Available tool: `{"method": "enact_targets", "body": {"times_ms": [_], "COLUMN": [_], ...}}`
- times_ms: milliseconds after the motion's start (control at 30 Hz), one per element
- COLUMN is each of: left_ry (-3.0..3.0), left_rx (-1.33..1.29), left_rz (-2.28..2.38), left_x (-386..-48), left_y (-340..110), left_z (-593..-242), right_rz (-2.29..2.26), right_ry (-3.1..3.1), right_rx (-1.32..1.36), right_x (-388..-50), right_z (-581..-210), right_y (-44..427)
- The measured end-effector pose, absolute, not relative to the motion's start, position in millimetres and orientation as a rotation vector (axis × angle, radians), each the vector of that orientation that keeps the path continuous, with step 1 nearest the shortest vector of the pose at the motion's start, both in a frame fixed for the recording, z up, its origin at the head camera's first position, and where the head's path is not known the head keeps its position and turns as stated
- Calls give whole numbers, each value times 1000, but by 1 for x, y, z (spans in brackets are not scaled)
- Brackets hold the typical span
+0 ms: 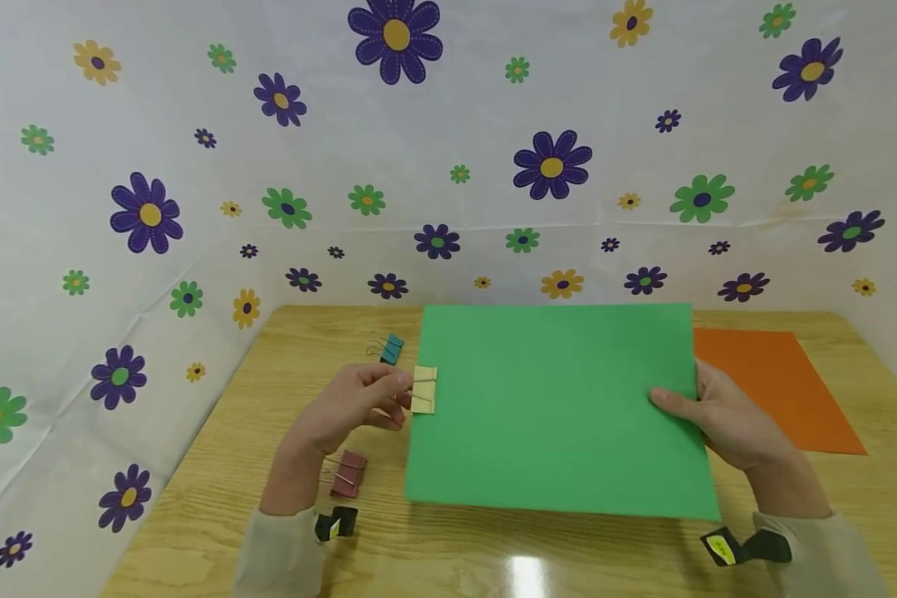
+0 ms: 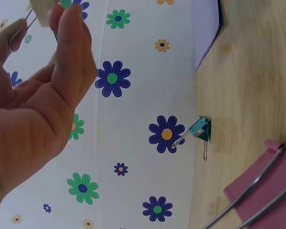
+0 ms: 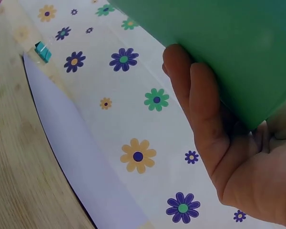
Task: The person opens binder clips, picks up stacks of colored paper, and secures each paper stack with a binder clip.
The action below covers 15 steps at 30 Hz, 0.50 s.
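A green sheet point(image 1: 553, 407) is held up, tilted, above the table. A pale yellow binder clip point(image 1: 424, 390) sits on its left edge. My left hand point(image 1: 362, 403) is at that clip, thumb and fingers at its wire handles; in the left wrist view the clip is partly cut off at the top. My right hand point(image 1: 732, 415) grips the sheet's right edge, thumb on top and fingers underneath, as the right wrist view confirms. Left of the sheet on the table lie a teal binder clip point(image 1: 392, 349) and a dark pink binder clip point(image 1: 349, 473).
An orange sheet point(image 1: 785, 390) lies on the wooden table point(image 1: 217, 498) at the right, partly covered by my right hand. A pale lilac sheet point(image 3: 71, 129) with a dark edge shows in both wrist views. Flower-patterned white cloth point(image 1: 329, 149) surrounds the table's back and sides.
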<state>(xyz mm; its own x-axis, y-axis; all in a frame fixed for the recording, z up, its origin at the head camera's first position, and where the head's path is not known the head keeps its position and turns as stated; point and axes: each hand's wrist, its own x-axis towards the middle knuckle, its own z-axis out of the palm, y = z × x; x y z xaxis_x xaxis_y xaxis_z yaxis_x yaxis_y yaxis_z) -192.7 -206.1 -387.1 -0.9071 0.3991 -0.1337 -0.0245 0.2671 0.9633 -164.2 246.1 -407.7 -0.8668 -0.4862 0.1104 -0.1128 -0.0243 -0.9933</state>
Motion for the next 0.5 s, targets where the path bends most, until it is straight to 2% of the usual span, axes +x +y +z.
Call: {"method": "enact_targets", "body": {"times_ms": [233, 500], "left_ry": [2183, 2137], "left_rx": [385, 585], "left_rz": [1625, 1453], "left_x": [-193, -188], "left_y": [-216, -233], "left_z": [-383, -386], "right_rz": [-1843, -1772], "right_ry": [1948, 1882], "right_rx": [-843, -962], "right_x": [-165, -165], "right_z": [-402, -403], "right_y": [254, 258]}}
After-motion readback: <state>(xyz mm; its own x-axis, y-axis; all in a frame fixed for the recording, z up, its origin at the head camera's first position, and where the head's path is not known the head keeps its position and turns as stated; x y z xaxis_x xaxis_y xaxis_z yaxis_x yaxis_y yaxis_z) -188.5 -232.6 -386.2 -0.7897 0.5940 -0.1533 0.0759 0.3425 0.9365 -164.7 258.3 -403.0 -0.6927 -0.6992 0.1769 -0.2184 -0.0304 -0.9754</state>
